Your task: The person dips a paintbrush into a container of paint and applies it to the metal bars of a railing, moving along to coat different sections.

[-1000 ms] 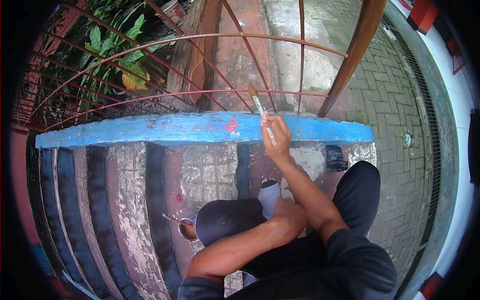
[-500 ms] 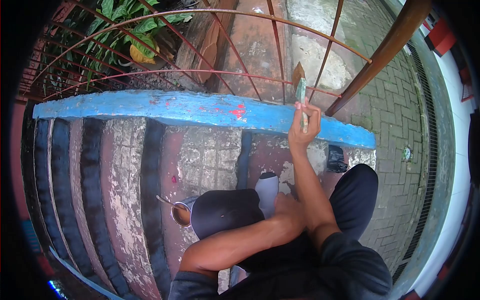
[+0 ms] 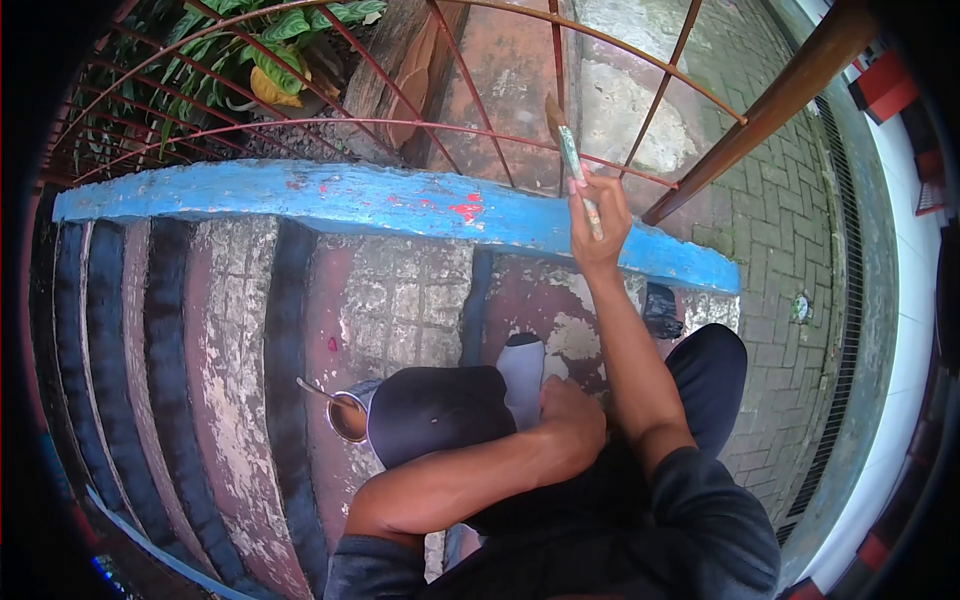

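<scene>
Down by the person's knee a small paint tin [image 3: 349, 416] sits on the striped wall with a stick poking out, the left hand [image 3: 572, 413] curled loosely on the lap, while farther up the right hand [image 3: 598, 220] pinches a paintbrush [image 3: 571, 152] above the blue ledge [image 3: 300, 195], bristles against the rusty fence bars [image 3: 470, 128].

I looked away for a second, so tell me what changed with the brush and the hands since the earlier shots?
The right hand carried the brush to the right along the railing and tipped it more upright; the bristles now reach the thin bars. The grip stayed shut on the handle. The left hand stayed at the knee, the paint can beside it.
</scene>
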A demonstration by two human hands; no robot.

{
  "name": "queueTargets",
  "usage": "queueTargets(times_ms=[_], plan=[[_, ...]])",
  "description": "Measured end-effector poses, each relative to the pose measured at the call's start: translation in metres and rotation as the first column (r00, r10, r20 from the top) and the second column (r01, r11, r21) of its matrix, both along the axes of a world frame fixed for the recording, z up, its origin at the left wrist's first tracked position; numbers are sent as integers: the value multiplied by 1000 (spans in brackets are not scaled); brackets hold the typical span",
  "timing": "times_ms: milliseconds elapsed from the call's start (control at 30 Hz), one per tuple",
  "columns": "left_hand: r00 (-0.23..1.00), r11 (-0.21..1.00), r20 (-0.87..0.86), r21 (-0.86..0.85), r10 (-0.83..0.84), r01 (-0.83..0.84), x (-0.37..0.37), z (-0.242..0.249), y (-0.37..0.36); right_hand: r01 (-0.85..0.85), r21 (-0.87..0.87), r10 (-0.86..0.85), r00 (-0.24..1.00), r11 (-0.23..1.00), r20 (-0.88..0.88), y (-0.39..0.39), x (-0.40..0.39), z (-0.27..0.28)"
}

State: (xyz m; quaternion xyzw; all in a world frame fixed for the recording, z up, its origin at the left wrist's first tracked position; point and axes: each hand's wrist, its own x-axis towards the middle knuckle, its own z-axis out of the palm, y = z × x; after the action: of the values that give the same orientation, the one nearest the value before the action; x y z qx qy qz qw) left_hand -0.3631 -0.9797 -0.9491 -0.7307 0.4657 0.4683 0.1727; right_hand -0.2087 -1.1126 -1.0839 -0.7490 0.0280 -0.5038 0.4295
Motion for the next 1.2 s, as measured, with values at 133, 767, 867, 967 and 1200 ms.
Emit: queueTargets(times_ms=[133, 767, 867, 967, 1200], plan=[[997, 998, -53, 5, -65, 65, 5, -1, -3, -29, -81, 29, 1000, 996, -9, -10, -17, -1], [998, 988, -55, 154, -20, 28, -6, -29, -9, 62, 86, -60, 998, 994, -22, 93, 10, 3], [999, 996, -27, 80, -46, 48, -10, -31, -4, -28, 63, 28, 1000, 998, -4, 81, 5, -3], [997, 997, 13, 31, -74, 74, -6, -23, -4, 7, 12, -7, 999, 1000, -33, 40, 0, 4], [989, 987, -31, 65, -144, 146, 3, -9, -7, 207, -162, -216, 976, 965, -40, -15, -32, 8]])
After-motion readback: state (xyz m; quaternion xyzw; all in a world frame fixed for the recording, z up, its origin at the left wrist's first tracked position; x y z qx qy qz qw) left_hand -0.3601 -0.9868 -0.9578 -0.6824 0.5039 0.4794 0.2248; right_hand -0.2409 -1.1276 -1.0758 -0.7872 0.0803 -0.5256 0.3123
